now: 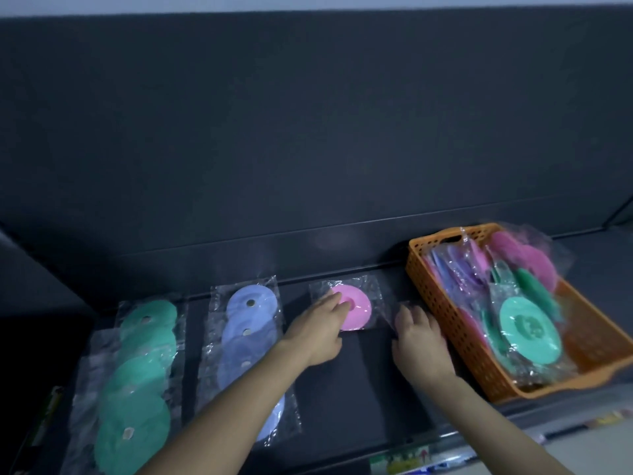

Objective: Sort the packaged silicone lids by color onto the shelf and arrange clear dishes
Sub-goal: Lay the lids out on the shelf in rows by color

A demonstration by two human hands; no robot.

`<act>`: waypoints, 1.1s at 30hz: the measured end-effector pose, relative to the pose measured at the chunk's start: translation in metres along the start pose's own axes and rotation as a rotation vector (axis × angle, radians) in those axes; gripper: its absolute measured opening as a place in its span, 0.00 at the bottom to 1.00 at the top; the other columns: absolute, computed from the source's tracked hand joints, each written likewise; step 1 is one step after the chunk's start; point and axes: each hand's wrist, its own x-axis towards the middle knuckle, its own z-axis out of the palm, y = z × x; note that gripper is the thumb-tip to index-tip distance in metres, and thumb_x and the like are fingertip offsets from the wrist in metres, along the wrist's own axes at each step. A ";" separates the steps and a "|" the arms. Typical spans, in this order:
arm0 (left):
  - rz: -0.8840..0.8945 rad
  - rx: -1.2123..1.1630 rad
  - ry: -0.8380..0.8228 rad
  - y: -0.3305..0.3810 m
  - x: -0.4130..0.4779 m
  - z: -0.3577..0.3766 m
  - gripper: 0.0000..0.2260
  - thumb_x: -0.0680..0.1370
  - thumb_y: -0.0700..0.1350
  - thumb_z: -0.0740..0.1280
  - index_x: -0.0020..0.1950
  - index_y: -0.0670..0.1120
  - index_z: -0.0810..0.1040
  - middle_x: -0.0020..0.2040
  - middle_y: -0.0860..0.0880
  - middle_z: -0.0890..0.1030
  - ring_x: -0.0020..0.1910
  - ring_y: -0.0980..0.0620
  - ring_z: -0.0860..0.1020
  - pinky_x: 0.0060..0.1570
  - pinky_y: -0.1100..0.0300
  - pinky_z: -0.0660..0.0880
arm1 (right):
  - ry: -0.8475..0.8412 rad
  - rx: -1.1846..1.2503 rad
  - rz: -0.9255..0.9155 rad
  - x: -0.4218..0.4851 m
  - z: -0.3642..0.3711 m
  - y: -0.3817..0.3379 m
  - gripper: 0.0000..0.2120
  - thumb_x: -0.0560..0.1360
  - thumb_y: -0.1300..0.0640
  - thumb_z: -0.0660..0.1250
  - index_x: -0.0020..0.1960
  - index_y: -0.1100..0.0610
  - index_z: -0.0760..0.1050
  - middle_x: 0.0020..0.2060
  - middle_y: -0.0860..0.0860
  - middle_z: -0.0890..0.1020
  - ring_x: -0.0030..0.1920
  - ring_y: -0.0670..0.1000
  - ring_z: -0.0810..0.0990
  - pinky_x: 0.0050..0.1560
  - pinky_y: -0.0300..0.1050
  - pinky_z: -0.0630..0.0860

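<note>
Pink lid [358, 308], wrapped, lies flat on the shelf [359, 389] at 3 o'clock of the blue lids [251, 303] and 9 o'clock of the orange basket [445, 313], likely starting its colour's row; left hand [318, 332] presses it with straight fingers, right hand [419, 334] curls at the wrapper [376, 289] edge, grip unclear.

Nothing here can be read. The labels [407, 461] along the front edge of the shelf [359, 389] carry green, red and blue print, all blurred; the green strip [48, 416] at far left is equally illegible.
</note>
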 end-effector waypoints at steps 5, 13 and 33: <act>-0.080 -0.039 0.024 -0.005 0.018 0.003 0.30 0.74 0.35 0.59 0.75 0.50 0.59 0.76 0.49 0.61 0.73 0.47 0.61 0.71 0.57 0.61 | -0.049 0.226 -0.097 0.008 -0.003 0.021 0.17 0.65 0.68 0.57 0.52 0.59 0.73 0.55 0.57 0.77 0.55 0.59 0.75 0.56 0.42 0.70; -0.248 -0.567 0.466 -0.019 0.032 -0.013 0.06 0.76 0.39 0.66 0.52 0.46 0.78 0.47 0.50 0.83 0.46 0.53 0.80 0.47 0.59 0.76 | 0.204 0.422 -0.264 0.017 -0.018 0.015 0.20 0.70 0.76 0.63 0.60 0.66 0.76 0.56 0.61 0.81 0.55 0.59 0.81 0.61 0.34 0.66; -0.672 -0.910 0.362 -0.066 0.052 -0.010 0.14 0.72 0.29 0.64 0.56 0.40 0.72 0.38 0.44 0.79 0.39 0.44 0.79 0.49 0.46 0.79 | -0.178 0.210 -0.765 0.037 0.030 -0.002 0.34 0.74 0.29 0.44 0.72 0.45 0.64 0.76 0.51 0.55 0.76 0.54 0.49 0.74 0.52 0.45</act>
